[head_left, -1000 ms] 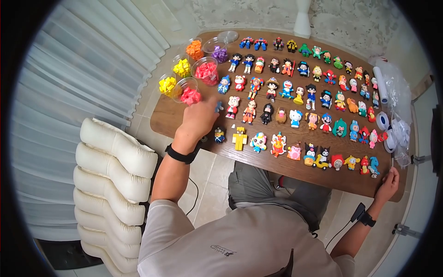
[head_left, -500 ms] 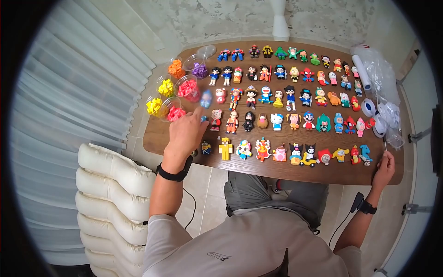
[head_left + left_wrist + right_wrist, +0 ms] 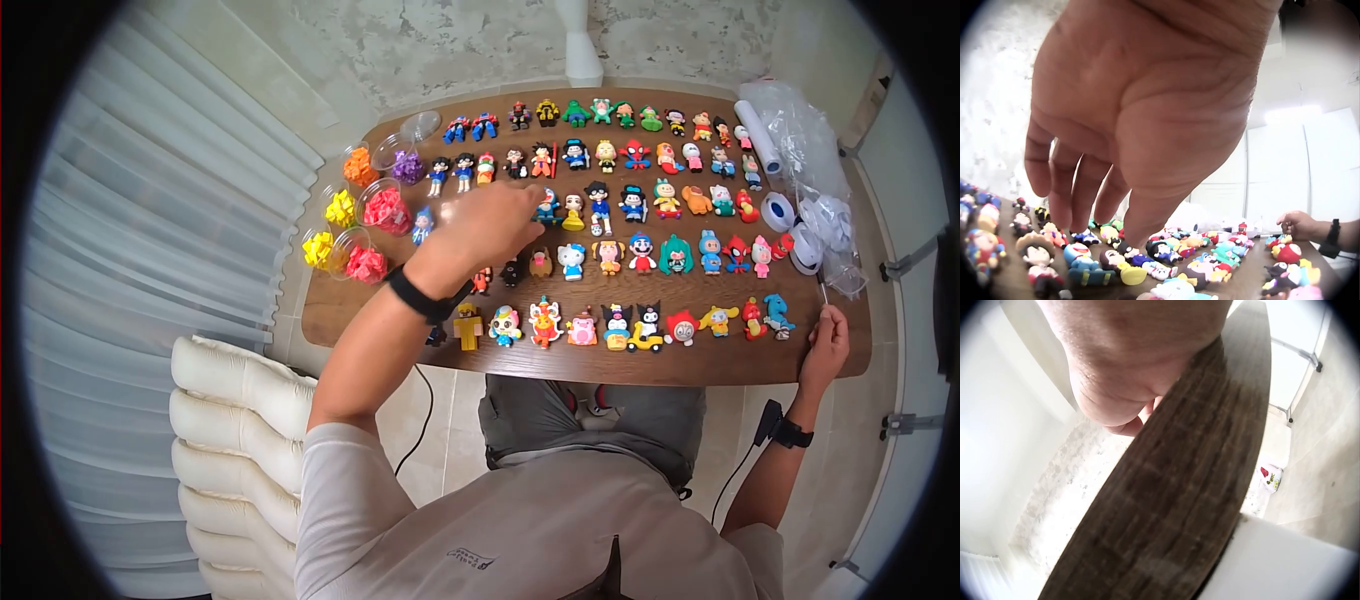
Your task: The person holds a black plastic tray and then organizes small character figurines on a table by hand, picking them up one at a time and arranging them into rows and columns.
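Note:
Over the middle rows of small figures, my left hand (image 3: 490, 225) reaches down, its fingertips above a blue figure (image 3: 547, 205) beside a yellow-dressed one (image 3: 572, 212). In the left wrist view the left hand (image 3: 1141, 100) has loosely bent, spread fingers, with nothing seen between them; the blue figure (image 3: 1079, 255) and a straw-hatted figure (image 3: 1038, 257) lie below. My right hand (image 3: 828, 345) rests at the right front table edge, fingers loosely curled, near a thin white stick (image 3: 823, 293); whether they touch is unclear. In the right wrist view the table hides most fingers of the right hand (image 3: 1141, 369).
Clear cups of orange (image 3: 360, 166), purple (image 3: 407, 166), yellow (image 3: 340, 208) and red pieces (image 3: 386, 208) stand at the table's left. At the right are white tape rolls (image 3: 778, 212), a white roll (image 3: 758, 137) and clear plastic bags (image 3: 815, 130). A cream padded seat (image 3: 235, 440) stands at left.
My left hand has moved right, away from the left end beside the cups, to over the middle figures. The head view has shifted; my right hand stays at the table edge.

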A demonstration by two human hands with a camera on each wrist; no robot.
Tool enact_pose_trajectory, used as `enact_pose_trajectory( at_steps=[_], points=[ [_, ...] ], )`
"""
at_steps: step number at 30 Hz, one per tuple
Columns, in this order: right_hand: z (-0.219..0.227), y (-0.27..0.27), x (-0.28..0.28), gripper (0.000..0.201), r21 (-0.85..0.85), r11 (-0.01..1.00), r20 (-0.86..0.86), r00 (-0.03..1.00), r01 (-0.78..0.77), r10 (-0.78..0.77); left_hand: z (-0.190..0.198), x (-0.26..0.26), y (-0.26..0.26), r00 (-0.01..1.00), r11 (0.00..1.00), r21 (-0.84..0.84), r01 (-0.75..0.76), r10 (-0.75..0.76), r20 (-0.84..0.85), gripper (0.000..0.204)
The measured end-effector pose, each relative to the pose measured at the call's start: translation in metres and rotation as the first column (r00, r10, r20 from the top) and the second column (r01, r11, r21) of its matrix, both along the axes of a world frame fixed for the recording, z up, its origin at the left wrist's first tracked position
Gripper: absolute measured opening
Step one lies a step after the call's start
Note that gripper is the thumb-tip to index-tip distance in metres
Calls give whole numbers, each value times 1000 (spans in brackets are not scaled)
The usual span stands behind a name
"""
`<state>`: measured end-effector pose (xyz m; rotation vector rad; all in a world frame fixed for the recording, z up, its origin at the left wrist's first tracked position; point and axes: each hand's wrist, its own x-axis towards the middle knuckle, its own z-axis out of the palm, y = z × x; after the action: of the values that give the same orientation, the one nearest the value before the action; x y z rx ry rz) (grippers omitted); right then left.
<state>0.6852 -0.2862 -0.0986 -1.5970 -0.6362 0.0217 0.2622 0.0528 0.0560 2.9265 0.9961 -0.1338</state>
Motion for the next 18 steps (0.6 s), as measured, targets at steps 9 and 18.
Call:
enact_pose_trajectory(
  at_steps=[9, 18],
  points=[
    [6, -1, -6, 19, 53, 999, -51, 999, -8, 10, -29, 55, 26, 983, 998, 9, 69, -67, -171, 73],
    [6, -2, -7, 18, 87, 996, -95, 995, -17, 25, -43, 53, 35, 989, 991, -65, 118, -124, -82, 71]
  ],
)
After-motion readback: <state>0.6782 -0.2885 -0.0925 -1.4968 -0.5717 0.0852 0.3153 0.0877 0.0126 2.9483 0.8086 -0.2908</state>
